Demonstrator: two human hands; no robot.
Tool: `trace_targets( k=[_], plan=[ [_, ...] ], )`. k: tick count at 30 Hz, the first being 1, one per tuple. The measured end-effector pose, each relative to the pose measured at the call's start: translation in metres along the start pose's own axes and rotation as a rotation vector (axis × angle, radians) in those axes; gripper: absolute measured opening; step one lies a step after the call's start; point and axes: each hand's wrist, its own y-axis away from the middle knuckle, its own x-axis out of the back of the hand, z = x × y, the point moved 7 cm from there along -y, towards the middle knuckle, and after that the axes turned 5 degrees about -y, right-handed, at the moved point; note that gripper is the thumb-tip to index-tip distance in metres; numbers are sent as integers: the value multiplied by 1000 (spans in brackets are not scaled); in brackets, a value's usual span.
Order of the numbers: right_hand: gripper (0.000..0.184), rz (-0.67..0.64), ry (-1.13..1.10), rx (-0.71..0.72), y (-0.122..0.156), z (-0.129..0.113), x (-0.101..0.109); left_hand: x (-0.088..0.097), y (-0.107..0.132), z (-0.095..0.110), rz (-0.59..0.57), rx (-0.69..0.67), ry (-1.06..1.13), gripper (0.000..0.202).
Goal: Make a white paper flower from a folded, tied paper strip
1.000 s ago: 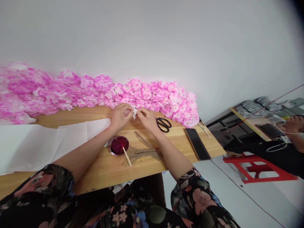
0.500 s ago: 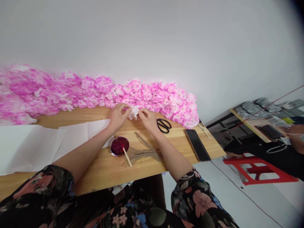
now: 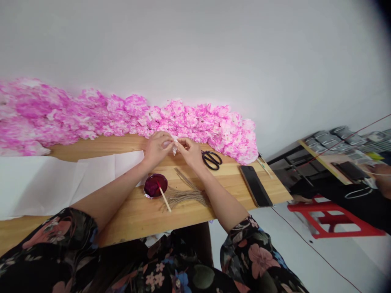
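Between the fingertips of both hands is a small crumpled piece of white paper [image 3: 174, 149], mostly covered by the fingers. My left hand [image 3: 157, 149] pinches it from the left. From the right, my right hand [image 3: 188, 152] pinches it too, the two hands almost touching. Just behind them runs a long heap of pink and white paper flowers [image 3: 134, 116] against the wall. Black-handled scissors [image 3: 211, 160] lie right of my right hand. Nearer to me sit a dish of dark red liquid [image 3: 152, 185] with a wooden stick [image 3: 165, 198] in it and a bundle of thin brown twine [image 3: 187, 196].
White paper sheets [image 3: 61, 179] cover the table's left part. A black phone [image 3: 255, 186] with a cable and a thin brush [image 3: 264, 166] lie at the right end. Beyond are a red plastic stool [image 3: 332, 219], a second table [image 3: 324, 160] and another person's arm [image 3: 381, 181].
My hands have come closer together, and the white paper between them is now gathered smaller and more hidden. The view has shifted slightly.
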Motion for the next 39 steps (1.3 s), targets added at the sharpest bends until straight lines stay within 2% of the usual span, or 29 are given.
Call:
trace_targets(
  k=[6,10,13,20,27,31,36,39],
  plan=[
    [22,52,-116,-37,-3,11,3,3,0,-7,50,95,56,8],
    [26,60,-180,-89,-5,20,3,0,2,-15,14,204,113,8],
    [25,57,-129,-69,-4,18,3,-2,2,-15,-24,237,86,6],
    [22,-7,30,20,2,-1,-2,-2,0,-12,-49,212,-22,8],
    [23,-10,107,6,2,-2,-5,1,0,2,-41,107,-42,12],
    [20,34,48,1,0,2,-1,0,0,3,-40,88,-49,11],
    [22,56,-124,-111,-4,19,0,0,0,-10,-21,196,11,8],
    [23,43,-147,-102,-4,19,0,-1,1,-12,-32,219,37,8]
  ],
)
